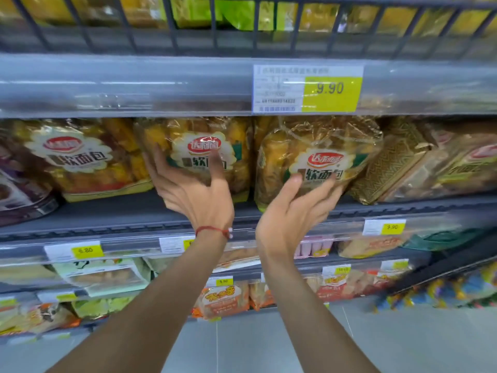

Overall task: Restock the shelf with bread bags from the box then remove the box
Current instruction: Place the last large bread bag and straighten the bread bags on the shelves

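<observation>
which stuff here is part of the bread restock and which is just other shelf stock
Part of the job:
left hand on the middle bread bag
right hand under the tilted bread bag
left bread bag
grey shelf

Just there:
gold patterned pack
9.90 price tag
snack packs below

The box is not in view.

I see even, bright light with soft shadows. Glare lies on the clear shelf strip (134,84). Edges bend and smear with motion blur, most at the right.

Golden-yellow bread bags (317,157) with red logos, yellow price tag (332,94), grey shelf (121,211)
</observation>
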`<state>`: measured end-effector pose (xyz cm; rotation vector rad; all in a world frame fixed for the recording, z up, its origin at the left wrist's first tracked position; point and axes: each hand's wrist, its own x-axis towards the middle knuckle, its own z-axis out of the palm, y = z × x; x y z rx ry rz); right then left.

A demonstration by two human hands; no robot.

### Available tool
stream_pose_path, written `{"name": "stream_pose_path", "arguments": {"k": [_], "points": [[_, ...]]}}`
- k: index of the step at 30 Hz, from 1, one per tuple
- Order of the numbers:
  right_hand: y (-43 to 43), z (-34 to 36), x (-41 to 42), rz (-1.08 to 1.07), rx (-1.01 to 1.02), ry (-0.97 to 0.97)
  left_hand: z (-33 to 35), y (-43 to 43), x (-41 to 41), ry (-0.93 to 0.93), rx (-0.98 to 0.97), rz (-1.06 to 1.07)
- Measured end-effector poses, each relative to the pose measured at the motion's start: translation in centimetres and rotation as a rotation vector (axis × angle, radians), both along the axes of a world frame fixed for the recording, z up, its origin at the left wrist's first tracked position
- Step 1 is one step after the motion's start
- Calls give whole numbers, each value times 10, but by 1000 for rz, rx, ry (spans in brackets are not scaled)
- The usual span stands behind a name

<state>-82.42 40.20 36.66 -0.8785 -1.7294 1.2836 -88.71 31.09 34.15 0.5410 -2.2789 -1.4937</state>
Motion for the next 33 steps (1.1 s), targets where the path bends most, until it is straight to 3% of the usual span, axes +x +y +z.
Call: {"name": "stream_pose_path", "arguments": {"k": [2,3,15,18,22,25,33], "points": [[-15,-3,16,74,26,-7,39,2,27,184,-24,106],[-24,-3,23,100,50,-9,48,1,37,191,-37,92],[-161,7,7,601,326,-75,40,-177,22,91,-53,-78],[-184,15,-21,674,357,-99,44,-223,-11,309,-75,-93],[-205,22,-60,643,347,-26,43,-251,-35,499,-48,-123],[-219,24,-77,554,402,-22,40,-253,-40,522,-55,-123],[-228,27,-100,332,315,135,62,-250,-59,582,49,60]]}}
